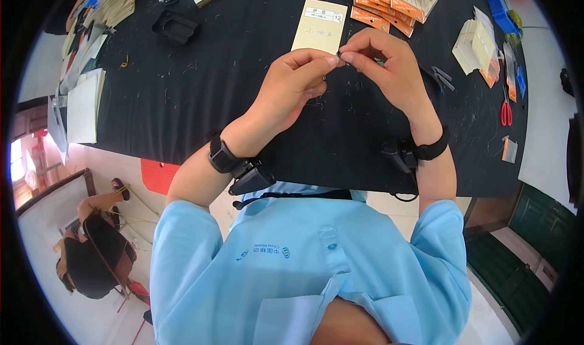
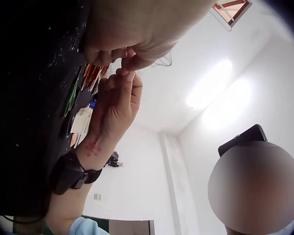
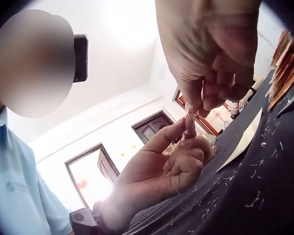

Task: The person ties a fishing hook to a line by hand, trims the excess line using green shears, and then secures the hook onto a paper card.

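Note:
Both hands meet over the black-covered table, fingertips close together. With thumb and index finger, my left hand point(image 1: 286, 89) pinches one side of a tiny dark piece point(image 1: 340, 55). From the other side my right hand point(image 1: 395, 71) pinches it too, its thumb and index finger almost touching the left ones. The fingertips hide most of the piece, and I cannot tell what it is. Just beyond the hands lies a cream paper packet point(image 1: 320, 24) with a printed label marked 12; in the right wrist view this packet point(image 3: 242, 142) lies below the fingers.
Orange-and-cream packets point(image 1: 398, 4) are piled at the back. Red-handled scissors point(image 1: 506, 111), cream cards point(image 1: 473, 48) and a small packet point(image 1: 510, 149) lie to the right. A black plastic tray point(image 1: 175, 27) and a white stack point(image 1: 85, 108) are leftward. Thin clippings litter the cloth. Another person point(image 1: 100, 248) sits behind.

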`<move>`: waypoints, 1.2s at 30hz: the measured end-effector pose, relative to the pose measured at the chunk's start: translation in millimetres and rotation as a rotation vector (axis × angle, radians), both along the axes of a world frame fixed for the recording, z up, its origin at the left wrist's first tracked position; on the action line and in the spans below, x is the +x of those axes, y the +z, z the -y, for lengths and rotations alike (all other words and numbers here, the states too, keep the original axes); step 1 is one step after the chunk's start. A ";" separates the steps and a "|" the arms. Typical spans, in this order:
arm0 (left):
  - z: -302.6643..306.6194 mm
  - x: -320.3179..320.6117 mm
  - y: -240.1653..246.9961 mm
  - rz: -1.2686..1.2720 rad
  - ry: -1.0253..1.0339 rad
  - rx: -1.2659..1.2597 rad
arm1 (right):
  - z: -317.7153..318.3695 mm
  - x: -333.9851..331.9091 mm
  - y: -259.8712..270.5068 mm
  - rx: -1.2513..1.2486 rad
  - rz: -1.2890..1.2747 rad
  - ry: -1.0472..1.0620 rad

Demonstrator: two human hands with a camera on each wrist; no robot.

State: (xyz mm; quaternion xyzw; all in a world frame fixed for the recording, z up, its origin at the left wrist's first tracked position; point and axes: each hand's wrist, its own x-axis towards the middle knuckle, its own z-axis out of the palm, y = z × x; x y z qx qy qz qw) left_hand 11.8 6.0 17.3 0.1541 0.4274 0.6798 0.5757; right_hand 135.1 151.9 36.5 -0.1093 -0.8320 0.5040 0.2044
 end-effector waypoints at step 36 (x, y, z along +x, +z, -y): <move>0.2 -0.9 -0.9 -0.019 -0.036 -0.005 | -9.1 2.4 -3.0 -0.115 0.085 0.111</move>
